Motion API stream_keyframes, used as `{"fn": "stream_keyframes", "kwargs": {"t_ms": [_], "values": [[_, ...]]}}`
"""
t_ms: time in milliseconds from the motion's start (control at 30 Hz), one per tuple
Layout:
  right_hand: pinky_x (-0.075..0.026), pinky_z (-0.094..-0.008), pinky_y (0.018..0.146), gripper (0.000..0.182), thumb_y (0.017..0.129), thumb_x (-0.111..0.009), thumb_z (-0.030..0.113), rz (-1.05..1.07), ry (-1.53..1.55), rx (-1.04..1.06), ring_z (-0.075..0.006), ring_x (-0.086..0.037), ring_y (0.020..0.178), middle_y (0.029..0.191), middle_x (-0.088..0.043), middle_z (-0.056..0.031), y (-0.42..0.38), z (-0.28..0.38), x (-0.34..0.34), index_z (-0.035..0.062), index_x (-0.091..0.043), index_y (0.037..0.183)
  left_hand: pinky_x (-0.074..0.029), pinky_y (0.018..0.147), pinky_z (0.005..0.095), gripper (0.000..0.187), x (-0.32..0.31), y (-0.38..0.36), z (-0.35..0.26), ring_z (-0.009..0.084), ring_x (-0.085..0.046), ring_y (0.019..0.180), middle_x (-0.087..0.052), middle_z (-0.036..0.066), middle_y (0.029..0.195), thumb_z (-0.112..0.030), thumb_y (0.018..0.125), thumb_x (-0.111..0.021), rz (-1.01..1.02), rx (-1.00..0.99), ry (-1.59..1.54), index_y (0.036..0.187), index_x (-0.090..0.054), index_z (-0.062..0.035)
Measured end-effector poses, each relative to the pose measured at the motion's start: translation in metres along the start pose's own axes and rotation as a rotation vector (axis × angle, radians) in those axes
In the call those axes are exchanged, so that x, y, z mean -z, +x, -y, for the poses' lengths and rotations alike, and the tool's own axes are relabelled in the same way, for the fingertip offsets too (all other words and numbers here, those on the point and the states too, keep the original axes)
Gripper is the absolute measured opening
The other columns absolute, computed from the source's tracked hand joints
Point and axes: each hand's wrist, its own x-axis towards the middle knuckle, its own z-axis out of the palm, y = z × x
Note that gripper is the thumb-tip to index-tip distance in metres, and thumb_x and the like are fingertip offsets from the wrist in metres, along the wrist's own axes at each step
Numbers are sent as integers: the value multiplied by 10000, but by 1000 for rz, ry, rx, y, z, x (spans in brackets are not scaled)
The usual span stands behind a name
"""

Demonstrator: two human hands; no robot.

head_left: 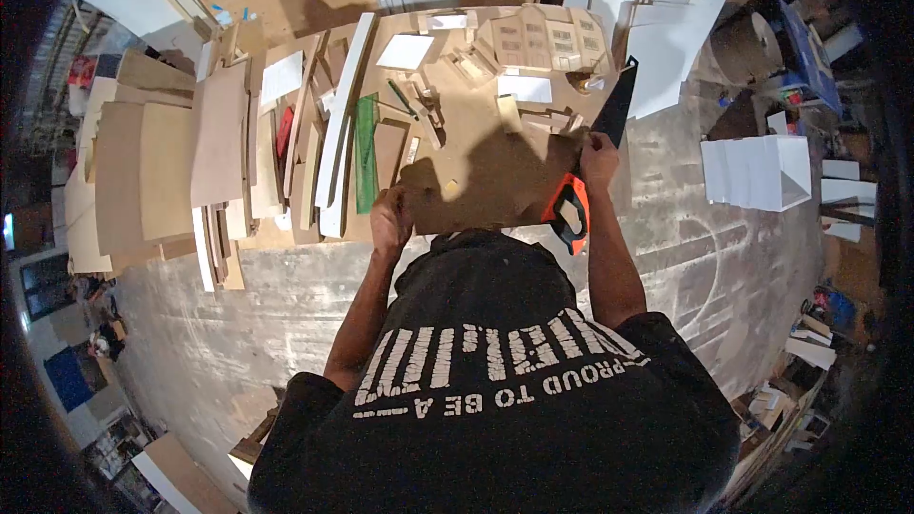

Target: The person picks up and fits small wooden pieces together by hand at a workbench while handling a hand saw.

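Note:
My left hand is at the near left part of the worktable, fingers curled in; anything in them is hidden. My right hand is over the table's right edge, also with fingers bent together, and I cannot make out what they grip. Beside and partly under it is a handsaw, its orange and black handle towards me and its dark blade pointing away. A green ruler-like strip lies left of my left hand. Small wood pieces and a dark green pen-like stick lie farther in.
A model house front with windows lies at the table's far side. White cards and long white strips are nearby. Boards lean at the left. A white box-like form stands on the floor at right.

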Motion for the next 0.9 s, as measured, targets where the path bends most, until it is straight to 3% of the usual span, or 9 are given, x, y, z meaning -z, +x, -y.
{"fn": "stream_keyframes", "kwargs": {"t_ms": [200,267,300,400,500,600,767,833,900], "values": [[-539,-336,705,231,886,-685,176,37,37,7,-208,-697,777,848,-716,-147,4,-7,-12,-19,-677,1010,-540,715,467,417,-20,49,-16,394,-654,843,-623,187,1081,-117,844,-608,-1,-69,238,1260,-590,-103],[-535,-375,719,221,883,-684,190,47,68,-49,-265,-699,801,892,-710,-169,-2,19,-1,-11,-683,974,-552,733,476,444,-27,66,-19,392,-659,882,-632,161,1070,-185,862,-617,61,42,341,1304,-578,-195],[-533,-394,725,217,882,-683,198,51,83,-80,-294,-700,813,914,-707,-180,-6,29,7,-7,-686,957,-549,729,475,461,-32,69,-10,378,-662,876,-618,162,1112,-174,911,-533,57,10,347,1368,-525,-233],[-534,-370,718,208,895,-675,171,24,84,-140,-267,-700,804,930,-709,-180,-14,39,23,-21,-684,976,-549,686,464,435,-32,73,-16,390,-662,839,-648,178,1008,-159,876,-589,48,15,379,1308,-597,-213],[-532,-330,763,220,895,-669,139,17,115,-119,-216,-691,858,924,-718,-166,-20,17,27,-14,-680,1053,-543,606,391,317,-37,67,11,304,-673,751,-666,158,839,-133,865,-639,-9,30,269,1175,-677,-81],[-522,-308,763,205,903,-645,94,69,202,-87,-191,-672,845,929,-716,-126,-34,28,38,-9,-673,1079,-534,559,308,204,-10,60,-31,174,-661,684,-677,103,751,-71,916,-603,16,568,-544,1075,-678,31],[-507,-278,748,264,923,-633,100,542,713,-227,-133,-628,815,994,-681,-40,-59,62,22,-3,-643,1166,-529,537,265,181,-10,59,-70,116,-621,644,-671,61,794,-83,920,-644,87,606,-932,1053,-669,37],[-507,-274,725,289,936,-629,134,566,543,62,-105,-617,805,1018,-679,-53,-74,46,-16,13,-640,1199,-539,547,263,171,-10,60,-95,121,-623,629,-677,62,827,-74,920,-649,132,611,-1018,1053,-674,30],[-507,-267,719,306,947,-622,162,685,627,13,-99,-615,793,989,-688,-53,-83,65,-30,32,-640,1223,-545,559,266,164,-18,59,-102,121,-625,643,-675,61,828,-81,920,-659,205,575,-1011,1038,-681,30]]}}
